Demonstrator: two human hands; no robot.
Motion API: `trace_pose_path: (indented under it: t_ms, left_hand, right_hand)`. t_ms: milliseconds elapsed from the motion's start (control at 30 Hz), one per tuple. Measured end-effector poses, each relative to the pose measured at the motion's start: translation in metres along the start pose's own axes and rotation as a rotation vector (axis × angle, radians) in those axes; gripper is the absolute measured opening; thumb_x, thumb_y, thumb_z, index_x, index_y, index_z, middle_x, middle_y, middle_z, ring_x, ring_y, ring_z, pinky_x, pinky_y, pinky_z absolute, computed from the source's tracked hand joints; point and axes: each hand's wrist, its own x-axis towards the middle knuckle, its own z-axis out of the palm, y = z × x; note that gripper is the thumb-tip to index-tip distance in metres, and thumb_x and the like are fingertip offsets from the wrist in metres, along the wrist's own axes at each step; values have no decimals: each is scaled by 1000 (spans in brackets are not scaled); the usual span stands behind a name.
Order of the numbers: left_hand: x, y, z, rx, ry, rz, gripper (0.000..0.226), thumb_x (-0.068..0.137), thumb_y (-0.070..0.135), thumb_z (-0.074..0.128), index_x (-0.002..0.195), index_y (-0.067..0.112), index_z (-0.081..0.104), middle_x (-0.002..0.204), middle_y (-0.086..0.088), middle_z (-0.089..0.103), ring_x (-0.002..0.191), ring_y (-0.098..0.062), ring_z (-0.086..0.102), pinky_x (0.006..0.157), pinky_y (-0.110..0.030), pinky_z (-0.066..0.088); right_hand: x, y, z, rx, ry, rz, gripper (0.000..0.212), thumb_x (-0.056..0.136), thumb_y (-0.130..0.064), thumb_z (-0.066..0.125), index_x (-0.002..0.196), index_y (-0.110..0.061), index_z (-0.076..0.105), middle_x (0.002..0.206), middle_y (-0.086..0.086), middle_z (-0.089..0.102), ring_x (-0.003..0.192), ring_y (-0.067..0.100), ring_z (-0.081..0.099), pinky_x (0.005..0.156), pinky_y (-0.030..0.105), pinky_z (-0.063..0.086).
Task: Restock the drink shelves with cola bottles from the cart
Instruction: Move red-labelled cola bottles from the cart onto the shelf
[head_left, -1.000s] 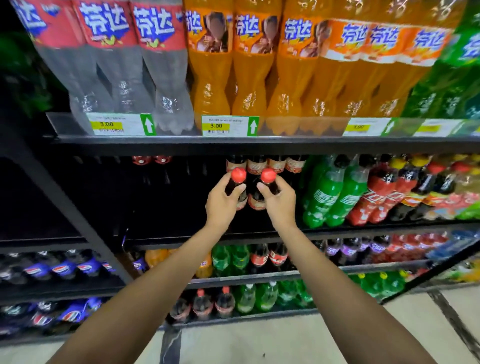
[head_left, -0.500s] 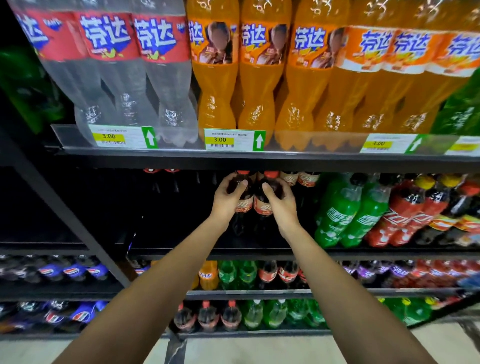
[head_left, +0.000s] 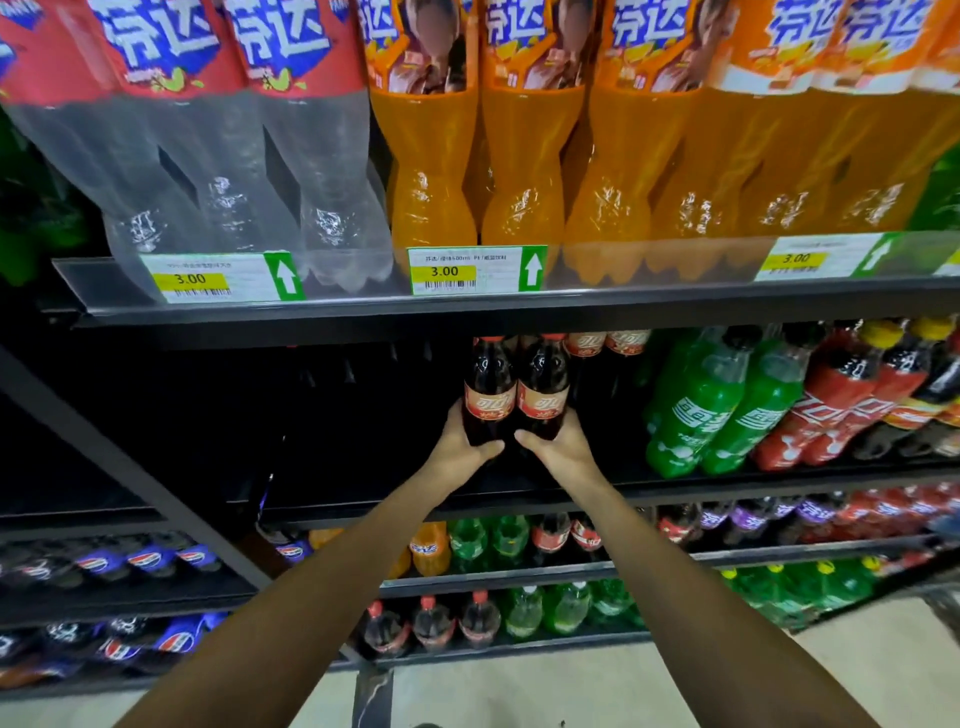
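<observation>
Two dark cola bottles with red labels stand side by side on the second shelf, under the shelf above. My left hand grips the lower body of the left cola bottle. The base of the right cola bottle is held by my right hand. Their red caps are partly hidden by the upper shelf's edge. More cola bottles stand just behind them to the right. The cart is out of view.
Green soda bottles and red-labelled cola bottles fill the same shelf to the right. Its left half is dark and bare. Large clear and orange bottles stand on the shelf above, behind price tags. Lower shelves hold mixed drinks.
Both hands slid down from the bottle caps to the lower bodies. The two bottles went deeper into the shelf, and the camera moved closer.
</observation>
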Motion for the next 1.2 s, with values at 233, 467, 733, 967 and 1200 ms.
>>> trace_pose_path:
  t_ms: [233,467,733,967,1200]
  left_hand:
    - [19,-20,7,176,47,-23,71,87,8,68,146,7,27,145,-11,43,135,-25,40,105,-26,32]
    - [21,-28,37,215,71,85,65,86,18,71,140,8,38,137,-7,51,125,-21,47,98,-23,35]
    - [31,-13,97,237,46,126,68,87,26,71,143,8,36,141,-9,48,130,-26,44,106,-43,39]
    - [40,-8,114,185,53,108,69,86,26,71,143,11,36,143,-7,45,133,-25,41,107,-46,39]
    - [40,-11,109,209,8,99,69,88,24,69,145,13,33,144,-6,41,132,-24,40,107,-42,38]
  right_hand:
    - [9,16,10,-59,117,25,59,83,-14,74,133,-9,43,119,-1,56,112,12,51,90,21,37]
    - [6,28,-12,-149,253,25,58,86,-24,72,135,-7,47,130,8,49,118,16,47,92,17,32]
    - [8,35,-54,-80,442,84,56,89,-21,69,138,-8,45,134,9,54,123,22,51,92,19,38]
    - [7,41,-58,-184,513,136,61,91,-18,66,142,-1,38,139,15,50,130,28,46,107,34,37]
    - [4,41,-52,-270,572,132,60,93,-21,63,142,1,36,139,19,49,130,31,45,103,35,37]
